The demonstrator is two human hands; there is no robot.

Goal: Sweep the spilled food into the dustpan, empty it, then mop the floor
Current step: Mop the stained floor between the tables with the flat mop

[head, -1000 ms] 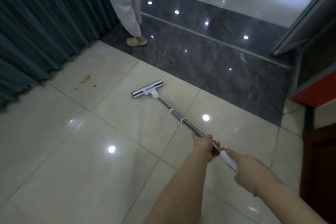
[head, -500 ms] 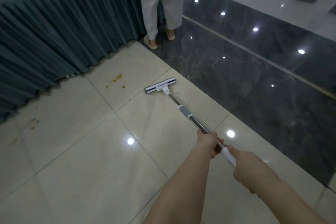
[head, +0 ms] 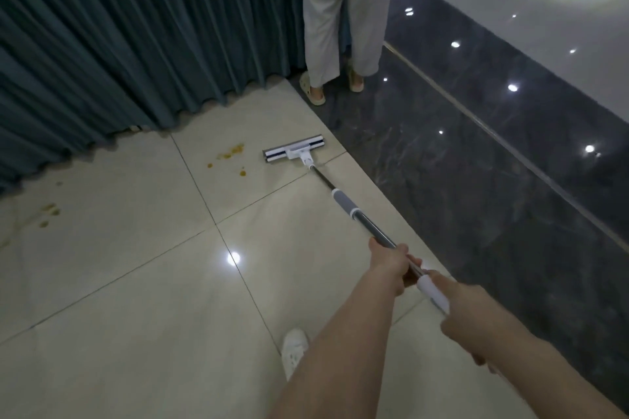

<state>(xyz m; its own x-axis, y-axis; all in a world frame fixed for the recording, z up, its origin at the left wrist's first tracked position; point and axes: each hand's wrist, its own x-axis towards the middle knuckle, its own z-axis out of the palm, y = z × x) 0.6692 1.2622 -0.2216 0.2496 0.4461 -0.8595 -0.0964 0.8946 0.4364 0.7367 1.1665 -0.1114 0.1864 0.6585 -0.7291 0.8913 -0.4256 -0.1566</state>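
Basically, glossy cream tiled floor (head: 119, 316) fills the lower left and centre, with open room on the left side. Pleated dark teal curtain (head: 119, 44) runs along the far left edge, its hem at floor level. A dark grey marble floor band (head: 476, 197) cuts diagonally on the right, with a pale shiny floor (head: 510, 27) beyond it.

Bystander in pale loose trousers and beige sandals (head: 326, 10) stands at the far corner where curtain meets marble band, feet on the dark band.

Long flat mop with metal pole, grey foam sleeve and white-and-dark rectangular head (head: 293, 149): head is on a cream tile, near the marble band's edge, and the pole slants back towards the camera. Bystander's feet are well beyond the head.

Left hand (head: 391, 265) is forward on the bare metal pole, grip closed round it. Right hand (head: 473, 316) is behind, grip closed round the white end handle. The two hands are just apart.

White shoe (head: 294, 350) of the wearer shows below the left forearm on cream tile.

Yellow-brown food stains (head: 235, 151) sit just left of the mop head, not touching it, near the curtain hem. A second fainter brownish smear patch (head: 49, 211) lies far left, well apart from the mop.
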